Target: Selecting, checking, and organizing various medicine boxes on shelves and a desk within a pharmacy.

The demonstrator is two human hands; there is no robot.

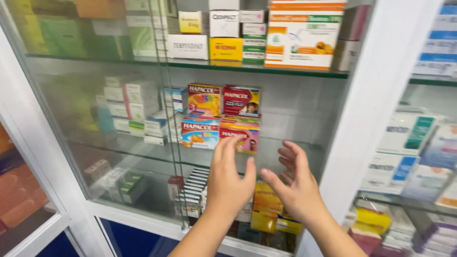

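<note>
Nearest the camera, both hands are raised before an open glass-fronted cabinet; the left hand (228, 178) shows its back, fingers straight and together, empty; the right hand (297, 183) is turned palm inward, fingers spread and loosely curled, also empty. Neither touches anything; they hang just in front of the middle shelf (295, 152), closest to the stack of orange, blue, red and pink medicine boxes (221, 119) that stands on it, left of a bare stretch of glass. As far as this shows, no box has been taken up or set down; the stack looks orderly, two rows high, and the reach is only begun.

Around them: the top shelf carries a large orange-and-white carton (302, 35) and smaller white and yellow boxes (224, 35); the lower shelf holds yellow packets (266, 204) and striped black-and-white boxes (194, 188), partly hidden by the left hand. The sliding glass pane (95, 119) covers the left half, its edge just beside the stack; a white frame post (376, 104) bounds the right.
</note>
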